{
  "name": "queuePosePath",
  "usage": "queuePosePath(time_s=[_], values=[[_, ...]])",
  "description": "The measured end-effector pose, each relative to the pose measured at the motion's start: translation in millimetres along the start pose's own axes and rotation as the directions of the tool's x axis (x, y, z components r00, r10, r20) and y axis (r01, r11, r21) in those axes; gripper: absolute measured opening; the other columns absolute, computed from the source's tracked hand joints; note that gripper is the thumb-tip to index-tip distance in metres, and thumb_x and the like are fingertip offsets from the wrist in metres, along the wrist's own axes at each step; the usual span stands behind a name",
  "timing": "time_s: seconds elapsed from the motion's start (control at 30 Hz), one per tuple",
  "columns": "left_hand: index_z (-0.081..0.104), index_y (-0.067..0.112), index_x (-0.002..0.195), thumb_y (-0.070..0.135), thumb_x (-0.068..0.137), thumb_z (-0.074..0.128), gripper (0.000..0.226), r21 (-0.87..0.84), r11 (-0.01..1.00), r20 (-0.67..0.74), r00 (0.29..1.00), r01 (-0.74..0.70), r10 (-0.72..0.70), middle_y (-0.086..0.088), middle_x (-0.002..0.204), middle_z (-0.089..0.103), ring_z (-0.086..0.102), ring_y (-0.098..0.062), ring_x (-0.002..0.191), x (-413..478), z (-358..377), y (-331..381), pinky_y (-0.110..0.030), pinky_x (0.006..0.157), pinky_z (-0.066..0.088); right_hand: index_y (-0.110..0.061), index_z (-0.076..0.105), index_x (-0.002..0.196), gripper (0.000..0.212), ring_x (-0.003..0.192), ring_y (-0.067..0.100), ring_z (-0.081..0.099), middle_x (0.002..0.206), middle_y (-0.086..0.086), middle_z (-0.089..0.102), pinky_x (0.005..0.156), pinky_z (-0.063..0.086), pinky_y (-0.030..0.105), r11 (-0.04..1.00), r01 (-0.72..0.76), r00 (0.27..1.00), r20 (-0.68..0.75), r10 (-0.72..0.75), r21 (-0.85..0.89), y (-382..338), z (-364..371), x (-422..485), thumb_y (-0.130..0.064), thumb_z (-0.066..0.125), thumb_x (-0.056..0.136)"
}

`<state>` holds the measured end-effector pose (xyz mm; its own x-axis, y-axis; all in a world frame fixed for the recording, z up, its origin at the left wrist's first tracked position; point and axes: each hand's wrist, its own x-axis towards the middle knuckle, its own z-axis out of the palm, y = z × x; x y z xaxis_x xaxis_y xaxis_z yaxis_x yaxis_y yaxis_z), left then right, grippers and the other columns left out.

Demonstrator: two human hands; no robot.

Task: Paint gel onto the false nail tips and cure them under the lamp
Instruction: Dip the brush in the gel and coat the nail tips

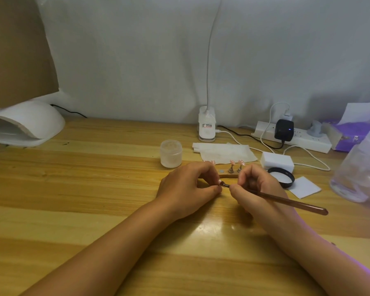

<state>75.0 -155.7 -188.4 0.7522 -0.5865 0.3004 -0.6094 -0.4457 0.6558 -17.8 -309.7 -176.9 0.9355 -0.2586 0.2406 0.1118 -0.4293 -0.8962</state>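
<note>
Brown and slim, a wooden-handled gel brush [286,202] is pinched in the curled fingers of the right hand [256,186], its tip set against a small pink false nail tip [219,181] gripped between thumb and fingers of the left hand [188,186], over the pale wooden counter [94,189]. Just beyond, more pink tips on small stands [236,166] are seen. A white domed curing lamp [30,124] is placed far left.

The label [207,125] on the lamp base [206,135] is unreadable
</note>
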Motion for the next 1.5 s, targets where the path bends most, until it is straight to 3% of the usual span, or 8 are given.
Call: queuePosePath(time_s=[0.13,0.27,0.47,0.77,0.93,1.07,1.27,1.5], values=[[0.064,0.040,0.085,0.041,0.083,0.074,0.010,-0.006,1.000,-0.003,1.000,-0.003,0.003,0.027,0.085,0.065,0.053,0.014,0.074,0.3,-0.4,0.7,-0.025,0.065,0.039,-0.017,0.054,0.077,0.018,0.050,0.000,0.042,0.055,-0.008,0.050,0.045,0.036,0.012,1.000,0.015,1.000,-0.010,-0.015,-0.021,-0.8,1.4,-0.7,-0.027,0.067,0.070],[0.063,0.040,0.084,0.041,0.083,0.074,0.011,-0.010,1.000,0.001,1.000,0.001,-0.001,0.027,0.087,0.066,0.053,0.014,0.074,-0.8,-0.7,0.8,-0.025,0.065,0.038,-0.016,0.055,0.080,0.015,0.051,0.001,0.047,0.060,-0.002,0.054,0.045,0.039,0.012,0.999,0.012,0.996,-0.087,-0.009,0.039,2.0,0.7,-0.7,-0.012,0.069,0.083],[0.060,0.042,0.081,0.040,0.083,0.074,0.015,0.000,1.000,0.002,1.000,-0.003,0.003,0.027,0.085,0.065,0.054,0.014,0.074,-0.8,-1.0,1.8,-0.023,0.064,0.040,-0.017,0.057,0.084,0.012,0.062,0.013,0.061,0.071,0.006,0.064,0.052,0.049,0.019,1.000,0.005,1.000,-0.028,-0.005,0.013,0.6,2.0,-0.1,-0.014,0.069,0.084],[0.062,0.041,0.083,0.039,0.083,0.073,0.011,-0.003,1.000,0.003,1.000,-0.004,0.004,0.026,0.088,0.066,0.055,0.010,0.075,-1.0,-1.3,2.3,-0.025,0.066,0.040,-0.014,0.054,0.077,0.014,0.050,0.001,0.042,0.062,0.003,0.050,0.045,0.036,0.013,0.998,0.022,0.998,-0.050,-0.025,-0.059,2.2,1.8,1.0,-0.009,0.066,0.079],[0.062,0.041,0.084,0.040,0.084,0.073,0.010,-0.013,1.000,0.001,1.000,0.002,-0.002,0.026,0.088,0.066,0.056,0.009,0.078,-0.9,-1.3,1.4,-0.026,0.067,0.042,-0.014,0.055,0.084,0.012,0.051,0.001,0.050,0.063,0.001,0.057,0.046,0.041,0.014,0.998,-0.006,0.997,-0.082,0.012,0.066,2.6,0.0,0.0,-0.010,0.067,0.086],[0.058,0.044,0.082,0.038,0.084,0.073,0.016,0.001,1.000,-0.003,1.000,0.000,0.000,0.026,0.087,0.065,0.057,0.007,0.077,0.0,-1.4,1.8,-0.026,0.069,0.045,-0.018,0.057,0.085,0.012,0.059,0.008,0.060,0.070,0.004,0.065,0.051,0.048,0.018,1.000,0.008,1.000,-0.015,-0.008,0.018,-0.3,1.7,0.0,-0.015,0.069,0.086],[0.061,0.044,0.083,0.040,0.084,0.073,0.012,0.002,1.000,-0.002,1.000,-0.015,0.015,0.027,0.088,0.065,0.056,0.009,0.076,-0.3,-0.9,1.2,-0.024,0.066,0.041,-0.015,0.053,0.077,0.013,0.053,0.003,0.044,0.064,0.007,0.051,0.049,0.037,0.016,0.996,0.001,1.000,-0.025,-0.003,-0.093,0.9,1.8,0.6,-0.010,0.065,0.082],[0.062,0.043,0.087,0.039,0.085,0.070,0.009,-0.006,1.000,-0.012,1.000,-0.017,0.017,0.032,0.085,0.062,0.052,0.017,0.074,-0.5,0.1,-0.4,-0.024,0.061,0.035,-0.014,0.054,0.089,0.009,0.049,0.003,0.048,0.055,-0.004,0.054,0.046,0.038,0.018,0.990,-0.020,0.996,-0.078,0.031,0.136,0.9,-2.4,-2.9,-0.018,0.062,0.089]])
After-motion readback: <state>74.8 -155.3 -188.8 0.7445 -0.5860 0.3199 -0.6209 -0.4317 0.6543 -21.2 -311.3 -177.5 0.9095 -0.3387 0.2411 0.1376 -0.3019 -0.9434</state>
